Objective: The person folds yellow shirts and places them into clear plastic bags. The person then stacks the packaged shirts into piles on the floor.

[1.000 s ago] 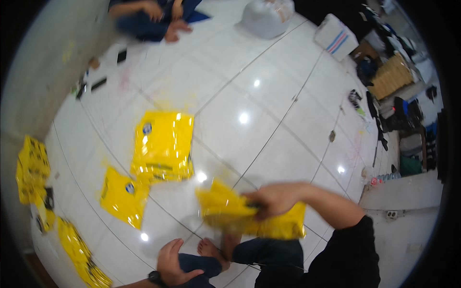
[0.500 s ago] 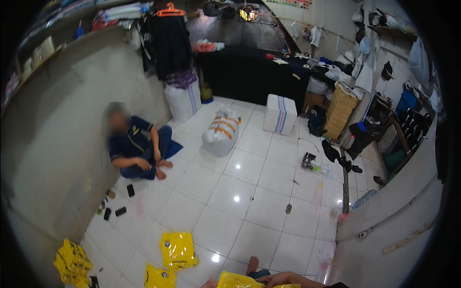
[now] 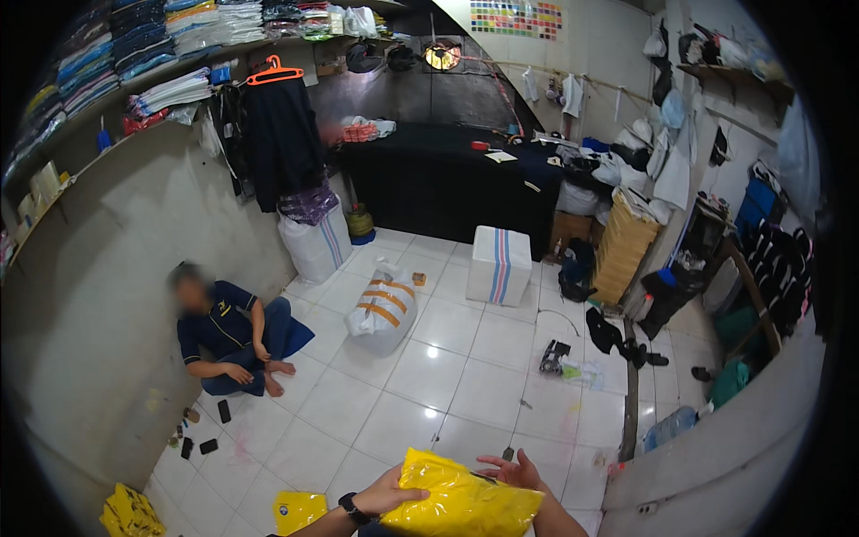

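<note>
A shiny yellow plastic-wrapped packet (image 3: 456,503) is raised in front of me at the lower edge. My left hand (image 3: 394,494), with a black watch on its wrist, grips the packet's left side, thumb on the near face. Beside the packet's upper right edge is my right hand (image 3: 517,470), its fingers spread apart. Part of that hand is behind the packet, so I cannot tell whether it touches. Another yellow packet (image 3: 300,510) lies flat on the floor to the left. Farther left, against the wall, sits a pile of yellow packets (image 3: 130,512).
A person (image 3: 228,331) sits cross-legged by the left wall, near several phones (image 3: 208,446). A taped bundle (image 3: 385,309) and a white striped box (image 3: 499,267) stand on the tiled floor (image 3: 358,421). A black-draped table (image 3: 447,192) is at the back.
The view has tilted upward. My hands have come up into sight with the yellow packet lifted between them, and my right hand's fingers are now spread.
</note>
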### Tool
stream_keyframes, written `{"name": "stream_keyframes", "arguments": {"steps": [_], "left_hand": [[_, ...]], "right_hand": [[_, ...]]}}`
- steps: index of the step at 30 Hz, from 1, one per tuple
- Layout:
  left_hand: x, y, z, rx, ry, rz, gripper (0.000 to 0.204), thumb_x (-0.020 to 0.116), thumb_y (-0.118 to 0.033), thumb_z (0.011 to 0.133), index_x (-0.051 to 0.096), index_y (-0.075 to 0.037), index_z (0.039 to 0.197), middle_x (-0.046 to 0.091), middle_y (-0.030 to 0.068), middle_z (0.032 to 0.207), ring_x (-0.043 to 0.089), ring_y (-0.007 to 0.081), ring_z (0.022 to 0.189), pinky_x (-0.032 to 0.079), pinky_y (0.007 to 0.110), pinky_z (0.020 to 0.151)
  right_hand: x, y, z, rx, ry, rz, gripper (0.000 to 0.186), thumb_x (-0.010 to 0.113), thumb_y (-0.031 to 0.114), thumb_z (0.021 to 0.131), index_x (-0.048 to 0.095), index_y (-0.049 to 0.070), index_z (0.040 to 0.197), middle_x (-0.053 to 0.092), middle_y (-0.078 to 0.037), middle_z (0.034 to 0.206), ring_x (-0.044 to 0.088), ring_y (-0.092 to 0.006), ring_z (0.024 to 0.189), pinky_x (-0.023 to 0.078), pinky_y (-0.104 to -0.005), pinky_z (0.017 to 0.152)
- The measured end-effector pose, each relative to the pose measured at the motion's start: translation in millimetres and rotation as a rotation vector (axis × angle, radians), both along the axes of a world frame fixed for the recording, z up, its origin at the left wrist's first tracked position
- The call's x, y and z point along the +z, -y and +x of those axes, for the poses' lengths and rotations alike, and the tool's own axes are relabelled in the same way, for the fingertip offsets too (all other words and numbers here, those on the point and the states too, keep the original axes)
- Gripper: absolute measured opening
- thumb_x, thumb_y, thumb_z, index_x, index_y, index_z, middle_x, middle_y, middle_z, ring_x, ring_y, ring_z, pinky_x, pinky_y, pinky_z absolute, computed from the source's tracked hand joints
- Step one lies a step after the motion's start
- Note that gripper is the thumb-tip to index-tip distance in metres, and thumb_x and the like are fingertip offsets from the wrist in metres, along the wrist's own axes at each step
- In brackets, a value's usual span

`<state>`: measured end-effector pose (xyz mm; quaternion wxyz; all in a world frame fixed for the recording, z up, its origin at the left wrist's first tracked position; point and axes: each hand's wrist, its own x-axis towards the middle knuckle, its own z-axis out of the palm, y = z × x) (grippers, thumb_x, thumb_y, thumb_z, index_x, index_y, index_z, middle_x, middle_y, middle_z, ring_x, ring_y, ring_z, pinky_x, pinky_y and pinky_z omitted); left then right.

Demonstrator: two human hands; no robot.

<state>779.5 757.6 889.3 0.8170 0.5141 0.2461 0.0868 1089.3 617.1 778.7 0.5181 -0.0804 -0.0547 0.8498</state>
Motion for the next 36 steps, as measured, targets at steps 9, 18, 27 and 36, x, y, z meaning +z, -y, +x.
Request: {"name": "stream_keyframes", "arguments": {"steps": [9, 18, 27, 36], "left_hand": [[0.3, -193.4, 94.8, 0.224, 0.182, 0.071, 0.063, 0.075, -0.004, 0.092, 0.043, -0.001, 0.146, 0.06, 0.0091, 0.138, 0.058, 0.0195, 0.127, 0.047, 0.038, 0.109], [26.8, -458.6, 202.9, 0.288, 0.1, 0.256, 0.061, 0.074, -0.007, 0.092, 0.043, -0.001, 0.144, 0.062, 0.0108, 0.134, 0.061, 0.0212, 0.123, 0.049, 0.037, 0.106], [-0.6, -648.4, 342.0, 0.236, 0.039, 0.042, 0.053, 0.075, -0.016, 0.095, 0.052, -0.002, 0.14, 0.066, 0.0067, 0.13, 0.063, 0.0163, 0.117, 0.051, 0.034, 0.102], [16.6, -789.9, 441.1, 0.537, -0.113, 0.121, 0.058, 0.073, -0.018, 0.096, 0.047, -0.003, 0.145, 0.063, 0.007, 0.135, 0.058, 0.0179, 0.125, 0.047, 0.033, 0.106]], "right_hand": [[-46.4, -192.3, 28.6, -0.46, 0.311, -0.317, 0.108, 0.046, 0.088, 0.084, 0.036, 0.008, 0.157, 0.04, -0.02, 0.159, 0.042, -0.0422, 0.143, 0.036, -0.0586, 0.117], [60.0, -378.1, 183.6, -0.376, 0.796, -0.063, 0.107, 0.07, 0.076, 0.08, 0.038, 0.006, 0.154, 0.053, -0.012, 0.15, 0.053, -0.0306, 0.136, 0.045, -0.0531, 0.111], [11.1, -544.5, 335.0, -0.411, 0.647, -0.261, 0.071, 0.074, 0.002, 0.088, 0.043, 0.005, 0.152, 0.059, -0.013, 0.142, 0.057, -0.0283, 0.13, 0.051, -0.0459, 0.107], [17.5, -785.8, 504.8, -0.003, 0.566, -0.107, 0.072, 0.073, 0.001, 0.088, 0.041, 0.006, 0.152, 0.056, -0.014, 0.145, 0.058, -0.0302, 0.13, 0.051, -0.0457, 0.107]]}}
